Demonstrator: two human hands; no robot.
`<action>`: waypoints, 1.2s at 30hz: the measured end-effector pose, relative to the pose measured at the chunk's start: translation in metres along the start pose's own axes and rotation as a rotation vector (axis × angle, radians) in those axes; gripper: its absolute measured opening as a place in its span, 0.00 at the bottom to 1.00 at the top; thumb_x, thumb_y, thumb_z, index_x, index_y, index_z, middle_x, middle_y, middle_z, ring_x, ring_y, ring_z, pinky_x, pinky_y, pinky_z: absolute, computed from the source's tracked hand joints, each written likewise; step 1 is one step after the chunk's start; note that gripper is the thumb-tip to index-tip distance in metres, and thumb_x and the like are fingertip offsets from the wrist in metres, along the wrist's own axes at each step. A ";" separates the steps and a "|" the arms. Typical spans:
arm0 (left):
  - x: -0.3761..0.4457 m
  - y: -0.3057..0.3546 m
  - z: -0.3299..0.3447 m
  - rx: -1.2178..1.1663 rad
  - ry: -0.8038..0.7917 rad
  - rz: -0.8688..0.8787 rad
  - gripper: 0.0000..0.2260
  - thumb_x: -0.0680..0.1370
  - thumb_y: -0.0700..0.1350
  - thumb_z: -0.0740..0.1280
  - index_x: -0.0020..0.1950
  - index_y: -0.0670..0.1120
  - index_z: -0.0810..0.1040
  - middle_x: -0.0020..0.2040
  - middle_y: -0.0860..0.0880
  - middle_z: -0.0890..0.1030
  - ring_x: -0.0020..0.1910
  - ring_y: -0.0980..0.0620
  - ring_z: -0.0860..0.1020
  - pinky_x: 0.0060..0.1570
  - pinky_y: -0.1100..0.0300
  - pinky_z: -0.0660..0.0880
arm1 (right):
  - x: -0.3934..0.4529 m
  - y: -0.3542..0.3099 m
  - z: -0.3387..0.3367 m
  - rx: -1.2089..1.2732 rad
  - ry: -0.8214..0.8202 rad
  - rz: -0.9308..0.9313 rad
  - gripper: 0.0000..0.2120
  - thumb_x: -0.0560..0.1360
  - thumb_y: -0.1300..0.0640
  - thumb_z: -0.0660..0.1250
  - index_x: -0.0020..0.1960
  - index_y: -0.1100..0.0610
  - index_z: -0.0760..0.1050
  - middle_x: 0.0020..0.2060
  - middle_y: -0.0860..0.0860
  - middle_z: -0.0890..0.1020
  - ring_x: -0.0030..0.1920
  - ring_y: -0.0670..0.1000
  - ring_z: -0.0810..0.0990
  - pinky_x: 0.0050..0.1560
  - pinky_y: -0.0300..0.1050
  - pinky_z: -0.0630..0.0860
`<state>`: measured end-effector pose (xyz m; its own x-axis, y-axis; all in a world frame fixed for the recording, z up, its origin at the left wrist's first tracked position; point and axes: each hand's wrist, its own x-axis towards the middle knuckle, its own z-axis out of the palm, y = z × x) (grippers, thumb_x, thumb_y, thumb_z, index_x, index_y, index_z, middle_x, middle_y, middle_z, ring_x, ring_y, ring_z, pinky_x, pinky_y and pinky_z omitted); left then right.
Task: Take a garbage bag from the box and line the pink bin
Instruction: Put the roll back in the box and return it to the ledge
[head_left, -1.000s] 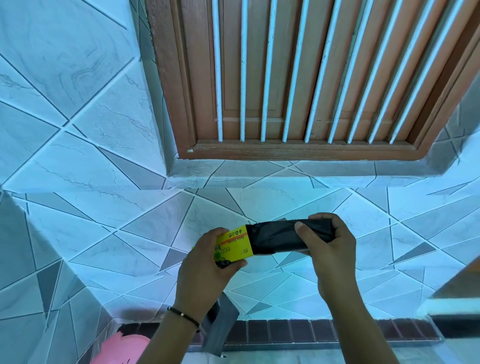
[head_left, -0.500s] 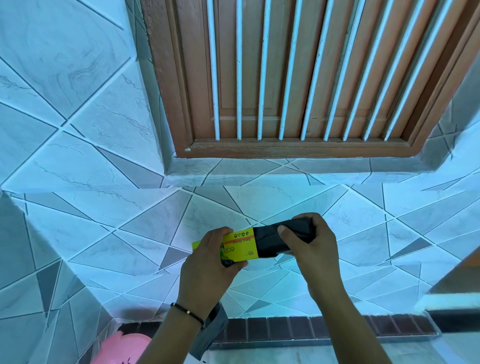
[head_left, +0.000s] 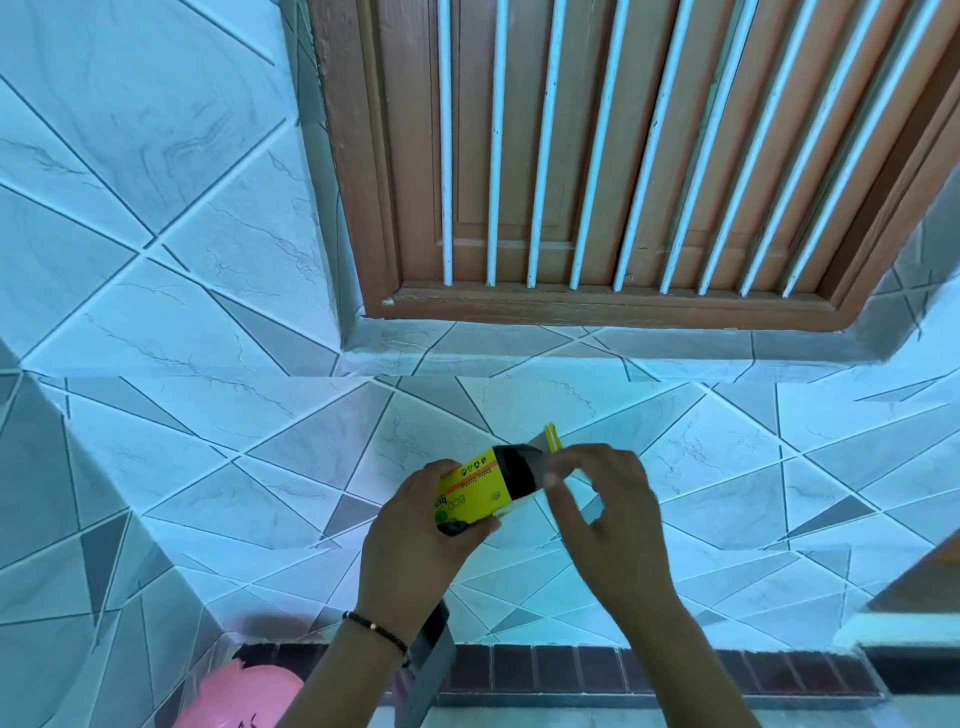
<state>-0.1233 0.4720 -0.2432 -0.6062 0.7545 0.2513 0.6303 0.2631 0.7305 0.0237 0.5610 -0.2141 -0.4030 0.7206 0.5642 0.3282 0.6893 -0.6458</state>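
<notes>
Yellow cardboard box (head_left: 470, 491) in our two hands, in front of the shiny tiled wall (head_left: 156, 312).

Our left hand (head_left: 415, 540) grips the box tight. Our right hand (head_left: 602, 499) pinches its open end flap, where before it held the black bag roll (head_left: 514, 473), now pushed back inside. The smooth pink bin (head_left: 244, 696) sits low on the near left, under brown window bars (head_left: 597, 156).

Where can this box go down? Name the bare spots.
Bare: the tiled ledge under the brown wooden window frame. Crowded: bottom left, pink plastic bin beside the grey bag hanging under the left hand holding the yellow cardboard box.
</notes>
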 end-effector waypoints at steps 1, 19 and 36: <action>0.000 0.000 0.000 0.016 -0.010 0.003 0.25 0.65 0.59 0.74 0.59 0.57 0.71 0.52 0.57 0.78 0.46 0.57 0.76 0.44 0.64 0.75 | -0.002 0.003 0.005 -0.098 -0.041 -0.063 0.07 0.73 0.46 0.60 0.44 0.45 0.77 0.42 0.37 0.79 0.50 0.46 0.72 0.48 0.36 0.68; 0.000 0.006 0.003 0.052 -0.048 0.121 0.29 0.64 0.56 0.75 0.63 0.56 0.71 0.58 0.58 0.76 0.53 0.56 0.76 0.49 0.62 0.75 | -0.007 0.005 0.017 0.211 -0.050 0.409 0.17 0.70 0.43 0.67 0.54 0.48 0.69 0.42 0.41 0.79 0.41 0.46 0.80 0.40 0.38 0.75; 0.000 0.003 0.003 0.167 -0.042 0.099 0.30 0.67 0.58 0.73 0.67 0.56 0.69 0.63 0.57 0.75 0.57 0.53 0.77 0.53 0.59 0.76 | -0.020 -0.002 0.046 0.303 -0.135 0.458 0.21 0.80 0.49 0.53 0.72 0.50 0.64 0.68 0.49 0.73 0.66 0.50 0.73 0.67 0.53 0.70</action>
<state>-0.1200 0.4748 -0.2424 -0.5188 0.8050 0.2877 0.7597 0.2799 0.5869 -0.0082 0.5422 -0.2478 -0.3897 0.9111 0.1340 0.2430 0.2421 -0.9393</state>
